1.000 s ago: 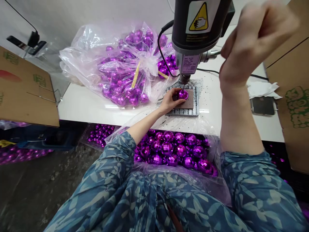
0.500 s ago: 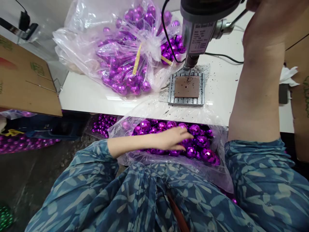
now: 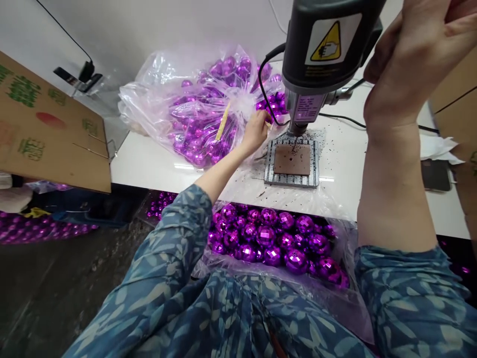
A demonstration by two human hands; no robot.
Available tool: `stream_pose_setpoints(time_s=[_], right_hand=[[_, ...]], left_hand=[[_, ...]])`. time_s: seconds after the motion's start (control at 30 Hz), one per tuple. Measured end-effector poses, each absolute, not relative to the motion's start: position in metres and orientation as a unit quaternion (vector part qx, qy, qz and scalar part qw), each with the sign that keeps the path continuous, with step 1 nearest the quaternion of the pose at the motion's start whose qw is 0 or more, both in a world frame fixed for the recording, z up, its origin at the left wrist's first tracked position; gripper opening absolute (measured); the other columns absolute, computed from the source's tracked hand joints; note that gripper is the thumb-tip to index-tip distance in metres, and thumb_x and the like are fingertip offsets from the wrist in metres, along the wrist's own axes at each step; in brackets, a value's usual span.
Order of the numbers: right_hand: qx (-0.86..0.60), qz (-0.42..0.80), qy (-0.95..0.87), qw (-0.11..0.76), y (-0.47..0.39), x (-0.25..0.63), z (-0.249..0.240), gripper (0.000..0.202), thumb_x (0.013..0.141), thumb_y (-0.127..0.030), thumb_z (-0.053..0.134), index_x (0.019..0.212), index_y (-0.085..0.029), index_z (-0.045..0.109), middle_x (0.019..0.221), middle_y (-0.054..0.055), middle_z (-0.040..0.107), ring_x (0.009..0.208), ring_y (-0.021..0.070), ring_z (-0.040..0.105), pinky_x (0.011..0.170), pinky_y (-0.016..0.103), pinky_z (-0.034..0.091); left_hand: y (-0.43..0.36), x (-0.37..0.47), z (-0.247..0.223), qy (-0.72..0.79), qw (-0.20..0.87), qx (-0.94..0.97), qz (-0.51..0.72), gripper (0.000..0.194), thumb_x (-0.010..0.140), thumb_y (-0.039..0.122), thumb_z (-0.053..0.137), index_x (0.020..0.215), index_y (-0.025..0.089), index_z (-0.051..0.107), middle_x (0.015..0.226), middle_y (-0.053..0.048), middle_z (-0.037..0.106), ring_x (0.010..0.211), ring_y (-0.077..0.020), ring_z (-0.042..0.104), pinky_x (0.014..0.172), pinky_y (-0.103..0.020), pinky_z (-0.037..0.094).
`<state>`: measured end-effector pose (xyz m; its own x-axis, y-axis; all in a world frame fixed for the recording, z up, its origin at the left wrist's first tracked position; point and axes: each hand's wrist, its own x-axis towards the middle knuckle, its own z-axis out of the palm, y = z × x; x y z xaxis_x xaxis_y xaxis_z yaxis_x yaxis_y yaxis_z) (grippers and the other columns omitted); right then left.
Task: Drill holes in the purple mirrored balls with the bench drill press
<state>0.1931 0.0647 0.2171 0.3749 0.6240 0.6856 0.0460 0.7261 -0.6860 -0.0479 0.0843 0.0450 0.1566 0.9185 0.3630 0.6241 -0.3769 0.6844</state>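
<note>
Between the tied plastic bag and the drill press, my left hand reaches out over the white table. Its fingers are curled at the edge of a cluster of shiny purple balls; what they hold, if anything, is hidden. My right hand is closed around the feed lever of the drill press, at the upper right. Below the drill lies a brown square plate with a small hole, on the slotted metal base. Dark shavings are scattered round it.
A clear bag of purple faceted balls rests on the white table. Against my lap is a plastic-lined container of purple balls. Cardboard stands at the left. A phone and a white tissue lie at the right.
My left hand has moved up and forward from the purple balls in my lap to those beside the bag. My right hand stays at the lever. The view has tilted upward.
</note>
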Motion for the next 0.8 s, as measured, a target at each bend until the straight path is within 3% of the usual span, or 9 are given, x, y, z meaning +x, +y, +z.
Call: stream_pose_setpoints(time_s=[0.2,0.37,0.43,0.53,0.67,0.8], right_hand=[[-0.242,0.156,-0.551,0.783,0.063,0.195,0.211,0.050,0.101,-0.017,0.058,0.067,-0.024,0.022,0.056,-0.007,0.021,0.041,0.0003,0.028,0.049,0.025,0.011],[-0.212,0.149,-0.534,0.805,0.065,0.191,0.211,0.055,0.098,-0.007,0.059,0.065,-0.023,0.017,0.053,-0.007,0.017,0.041,-0.0010,0.024,0.051,0.024,0.012],[-0.220,0.151,-0.538,0.799,0.066,0.192,0.212,0.056,0.099,-0.007,0.058,0.067,-0.022,0.015,0.055,-0.007,0.015,0.040,-0.0015,0.025,0.050,0.024,0.011],[-0.237,0.141,-0.546,0.791,0.067,0.192,0.212,0.055,0.102,-0.012,0.054,0.068,-0.022,0.013,0.060,-0.005,0.013,0.040,-0.0018,0.026,0.050,0.024,0.008],[-0.259,0.138,-0.527,0.797,0.069,0.191,0.211,0.057,0.101,-0.013,0.057,0.066,-0.024,0.013,0.061,-0.005,0.012,0.040,-0.0001,0.025,0.048,0.028,0.007],[-0.252,0.144,-0.502,0.815,0.074,0.189,0.210,0.054,0.098,-0.013,0.059,0.067,-0.028,0.017,0.062,-0.006,0.013,0.040,0.0019,0.022,0.046,0.032,0.007]], left_hand=[[0.158,-0.053,0.013,0.636,0.187,0.681,0.312,0.020,0.088,0.010,0.073,0.103,0.022,0.069,0.115,-0.013,0.074,0.131,-0.0358,0.064,0.121,-0.051,0.045],[0.138,-0.065,0.010,0.584,0.286,0.641,0.408,0.038,0.068,0.013,0.089,0.098,0.024,0.070,0.092,-0.005,0.073,0.113,-0.0318,0.071,0.107,-0.045,0.053],[0.124,-0.073,0.017,0.580,0.343,0.604,0.426,0.038,0.069,0.018,0.090,0.102,0.022,0.070,0.092,-0.005,0.074,0.100,-0.0268,0.073,0.096,-0.041,0.058],[0.099,-0.086,0.032,0.571,0.430,0.543,0.440,0.036,0.083,0.037,0.086,0.113,0.023,0.071,0.099,-0.007,0.076,0.091,-0.0219,0.074,0.081,-0.037,0.060],[0.056,-0.094,0.050,0.530,0.509,0.522,0.433,0.042,0.095,0.058,0.076,0.116,0.022,0.074,0.105,-0.014,0.079,0.102,-0.0263,0.077,0.085,-0.042,0.064],[0.016,-0.080,0.051,0.493,0.559,0.509,0.431,0.048,0.091,0.057,0.084,0.124,0.022,0.076,0.116,-0.014,0.081,0.109,-0.0260,0.077,0.091,-0.044,0.065]])
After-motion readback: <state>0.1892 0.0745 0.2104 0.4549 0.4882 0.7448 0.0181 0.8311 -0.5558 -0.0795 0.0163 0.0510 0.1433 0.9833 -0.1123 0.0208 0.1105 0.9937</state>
